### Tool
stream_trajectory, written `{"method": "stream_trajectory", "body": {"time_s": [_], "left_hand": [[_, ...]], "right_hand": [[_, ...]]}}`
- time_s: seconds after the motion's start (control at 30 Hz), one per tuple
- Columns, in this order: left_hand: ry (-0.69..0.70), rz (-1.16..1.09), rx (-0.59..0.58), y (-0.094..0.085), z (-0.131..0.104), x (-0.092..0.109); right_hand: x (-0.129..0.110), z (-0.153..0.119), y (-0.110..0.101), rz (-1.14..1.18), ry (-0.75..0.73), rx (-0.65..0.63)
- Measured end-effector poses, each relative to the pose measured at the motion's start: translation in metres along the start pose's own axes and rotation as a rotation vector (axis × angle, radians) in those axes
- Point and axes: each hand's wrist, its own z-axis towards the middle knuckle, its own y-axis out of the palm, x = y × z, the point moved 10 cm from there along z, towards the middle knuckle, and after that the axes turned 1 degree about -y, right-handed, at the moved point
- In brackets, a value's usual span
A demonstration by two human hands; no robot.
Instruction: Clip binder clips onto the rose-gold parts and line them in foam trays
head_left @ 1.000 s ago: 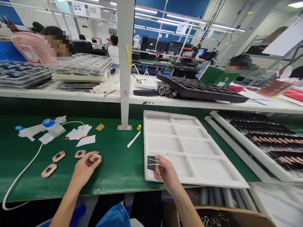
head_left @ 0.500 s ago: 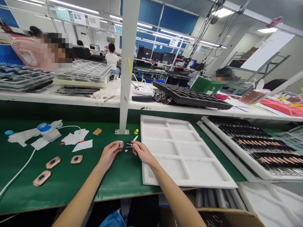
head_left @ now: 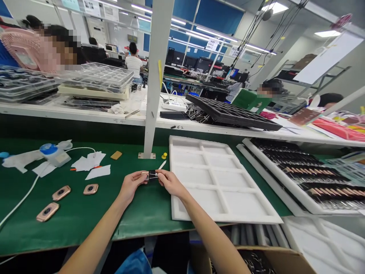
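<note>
My left hand (head_left: 130,187) pinches a rose-gold watch case (head_left: 146,176), mostly covered by the fingers. My right hand (head_left: 171,183) grips a black binder clip (head_left: 153,174) by its silver wire handles. The clip's black body meets the right end of the watch case and appears to sit over its edge; how far its jaws are parted is too small to tell. Three more rose-gold watch cases, one (head_left: 90,189) nearer my left hand and two others (head_left: 61,193) (head_left: 48,211) further left, lie back up on the green mat (head_left: 142,220).
A white foam tray (head_left: 225,220) with compartments lies right of my hands. Further right, another foam tray (head_left: 302,198) holds rows of clipped watch cases. A carton (head_left: 281,257) of binder clips stands below the table edge. A post (head_left: 151,125) rises behind my hands. Paper scraps (head_left: 98,172) lie left.
The binder clip has moved left from a small gap away and now meets the watch case. My hands have come closer together. The view has shifted slightly.
</note>
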Motion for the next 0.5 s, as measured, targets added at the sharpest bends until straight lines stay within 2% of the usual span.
{"method": "stream_trajectory", "body": {"time_s": [0.33,0.43,0.5], "left_hand": [[0.015,-0.003,0.036,-0.001,-0.001,0.004],[0.016,-0.013,0.042,-0.001,-0.002,0.005],[0.021,-0.015,0.039,-0.003,-0.001,0.006]], "right_hand": [[0.009,0.001,0.000,-0.016,-0.012,0.003],[0.002,0.002,0.002,-0.056,0.009,0.018],[-0.013,-0.007,-0.004,-0.096,-0.009,0.077]]}}
